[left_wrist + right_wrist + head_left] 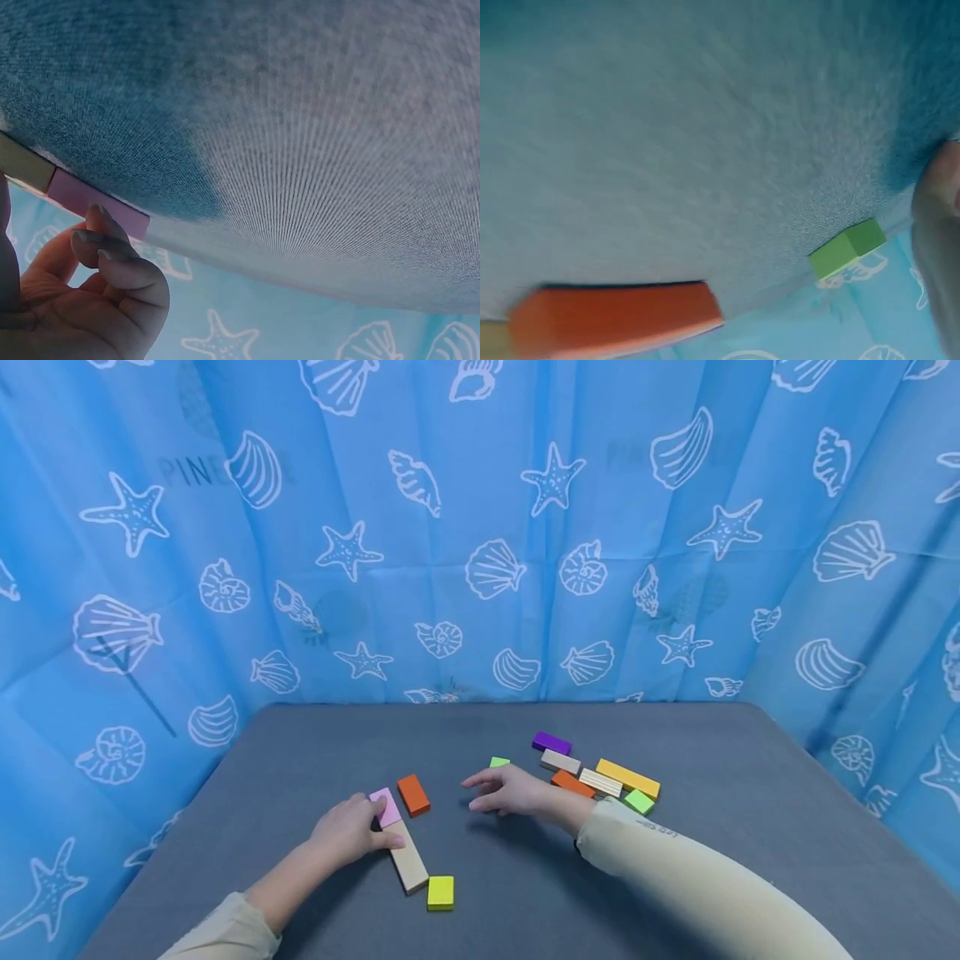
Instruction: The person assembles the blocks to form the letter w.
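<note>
My left hand [345, 833] rests at a row of two blocks lying end to end on the grey table. Its curled fingers touch the side of the pink block [386, 807], and the thumb lies over the plain wooden block [408, 863]. In the left wrist view, bent fingertips meet the pink block [97, 201]. My right hand [512, 793] hovers over the table's middle, fingers loosely extended and holding nothing. Just behind it is a green block [498, 762], partly covered in the head view; the right wrist view shows this green block [847, 249] fully.
An orange block [414, 795] lies right of the pink one, and a yellow block [441, 892] sits by the wooden block's near end. Beyond the right forearm are purple [551, 743], amber [628, 778], orange [573, 783], green [639, 802] and wooden blocks [561, 762]. A blue curtain [450, 527] surrounds the table.
</note>
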Action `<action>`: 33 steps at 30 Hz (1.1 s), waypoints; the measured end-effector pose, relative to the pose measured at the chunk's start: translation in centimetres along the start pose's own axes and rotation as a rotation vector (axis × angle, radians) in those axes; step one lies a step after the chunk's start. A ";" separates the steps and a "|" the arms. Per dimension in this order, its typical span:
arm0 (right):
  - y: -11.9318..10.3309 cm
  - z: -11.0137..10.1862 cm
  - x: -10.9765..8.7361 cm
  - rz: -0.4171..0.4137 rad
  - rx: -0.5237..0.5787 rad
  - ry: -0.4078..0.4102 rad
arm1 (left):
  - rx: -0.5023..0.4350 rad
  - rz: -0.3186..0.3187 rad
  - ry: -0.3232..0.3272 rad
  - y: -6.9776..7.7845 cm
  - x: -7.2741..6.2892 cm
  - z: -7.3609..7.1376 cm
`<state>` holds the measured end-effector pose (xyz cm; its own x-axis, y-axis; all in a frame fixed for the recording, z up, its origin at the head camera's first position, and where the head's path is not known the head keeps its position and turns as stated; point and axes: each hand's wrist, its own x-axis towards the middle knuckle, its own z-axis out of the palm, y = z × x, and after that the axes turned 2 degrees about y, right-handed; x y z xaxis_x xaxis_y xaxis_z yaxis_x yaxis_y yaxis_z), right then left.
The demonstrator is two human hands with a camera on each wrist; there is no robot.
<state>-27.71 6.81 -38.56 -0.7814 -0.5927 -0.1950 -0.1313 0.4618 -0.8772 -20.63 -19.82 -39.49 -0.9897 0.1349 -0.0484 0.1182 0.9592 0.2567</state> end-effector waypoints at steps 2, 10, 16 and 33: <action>-0.2 0.2 0.9 -0.024 -0.056 -0.029 | 0.003 -0.004 -0.005 0.0 0.0 0.0; -1.3 1.4 4.9 -0.062 -0.275 -0.116 | 0.015 -0.009 -0.019 0.0 0.3 0.2; -1.8 2.3 7.0 -0.048 -0.427 -0.131 | 0.013 0.000 -0.009 0.2 0.4 0.4; -2.5 3.4 7.4 -0.007 -0.331 -0.008 | 0.017 -0.022 -0.003 0.0 0.2 0.1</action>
<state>-31.07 -0.94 -39.27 -0.7755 -0.6008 -0.1940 -0.3286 0.6465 -0.6885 -20.86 -19.77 -39.64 -0.9918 0.1148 -0.0562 0.0982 0.9660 0.2392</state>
